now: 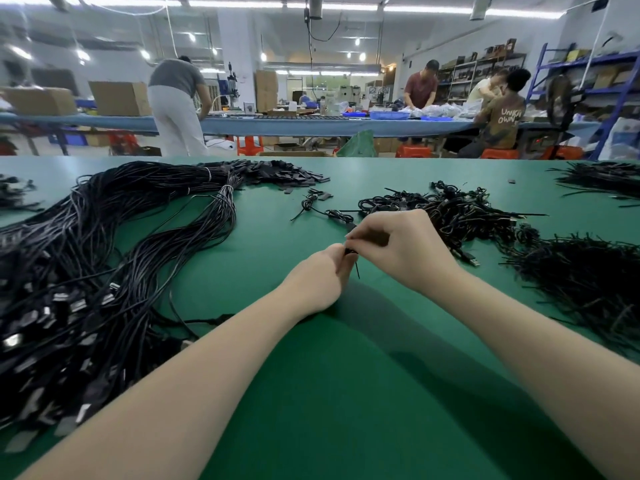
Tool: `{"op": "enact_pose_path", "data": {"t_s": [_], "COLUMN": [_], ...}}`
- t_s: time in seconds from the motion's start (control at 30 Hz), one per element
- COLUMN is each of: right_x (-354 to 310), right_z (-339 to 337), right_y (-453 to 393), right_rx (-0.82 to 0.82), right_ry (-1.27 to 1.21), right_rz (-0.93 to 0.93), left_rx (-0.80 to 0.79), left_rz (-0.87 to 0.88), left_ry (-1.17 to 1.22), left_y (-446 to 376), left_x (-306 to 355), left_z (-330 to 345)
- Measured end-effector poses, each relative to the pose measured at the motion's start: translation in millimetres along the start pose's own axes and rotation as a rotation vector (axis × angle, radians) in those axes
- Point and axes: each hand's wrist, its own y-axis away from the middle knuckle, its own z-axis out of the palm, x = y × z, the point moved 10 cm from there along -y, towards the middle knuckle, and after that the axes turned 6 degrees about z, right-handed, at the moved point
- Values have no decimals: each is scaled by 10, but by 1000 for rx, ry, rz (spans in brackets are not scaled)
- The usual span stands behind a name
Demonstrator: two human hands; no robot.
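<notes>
Two bare forearms run up from the bottom edge over the smooth green desk (311, 393) and meet just above the middle of the frame. There the left hand (317, 284), fingers curled, and the right hand (401, 249), thumb and forefinger pressed together, both pinch a thin black wire tie (350, 252). Its loose tail hangs down between them, above the desk. Whatever it wraps is hidden by the fingers.

A large bundle of long black cables with silver plugs (104, 271) fills the left side. A heap of small coiled black cables (450, 209) lies right of centre, and a pile of loose black ties (588, 275) sits at the right edge.

The step looks like twisting the tie closed. The next move is probably to finish the twist, which calls for a firm pinch from both hands, and then lay the piece on the heap.
</notes>
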Motion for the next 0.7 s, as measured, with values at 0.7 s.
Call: {"op": "enact_pose_path", "data": {"t_s": [0.7], "right_x": [758], "right_z": [293], "right_y": [370], "right_rx": [-757], "right_ry": [-978], "right_rz": [699], "left_rx": [18], "left_rz": [523], "left_ry": [-137], "left_y": [262], "left_x": [1003], "left_z": [-99]}}
